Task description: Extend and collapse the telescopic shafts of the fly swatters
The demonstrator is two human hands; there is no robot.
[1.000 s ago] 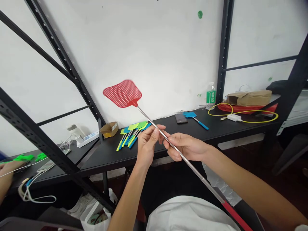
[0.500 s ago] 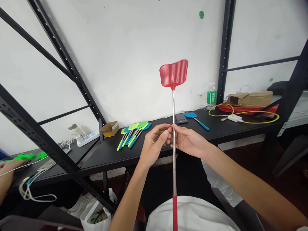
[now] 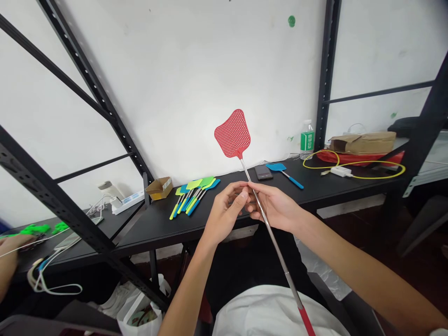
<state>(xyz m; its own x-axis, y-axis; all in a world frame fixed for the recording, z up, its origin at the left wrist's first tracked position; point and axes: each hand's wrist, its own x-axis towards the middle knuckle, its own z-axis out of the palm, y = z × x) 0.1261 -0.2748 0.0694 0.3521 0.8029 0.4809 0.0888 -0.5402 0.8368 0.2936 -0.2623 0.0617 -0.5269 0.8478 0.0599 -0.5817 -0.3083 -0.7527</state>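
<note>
A red fly swatter [image 3: 234,134] with a perforated head and a metal telescopic rod slants across the head view, its red grip low by the white shirt. My left hand [image 3: 226,209] is closed, with its fingertips at the rod just below the head. My right hand [image 3: 280,207] pinches the same stretch of rod from the other side, fingers curled behind it. The two hands' fingertips meet there, so exact contact is partly hidden. On the black shelf behind lie several green and blue fly swatters [image 3: 193,193] in a pile, and a single blue fly swatter [image 3: 285,174].
Along the shelf [image 3: 147,231] are a small cardboard box [image 3: 159,188], a phone [image 3: 263,172], a water bottle [image 3: 307,141], a yellow cable [image 3: 380,173] and a brown package [image 3: 364,143]. Black metal uprights frame both sides. Another person's hand [image 3: 14,245] is at far left.
The red fly swatter has tilted from upright to slanting: its head moved left and down and turned, while its grip end swung right. Both hands stayed nearly in place.
</note>
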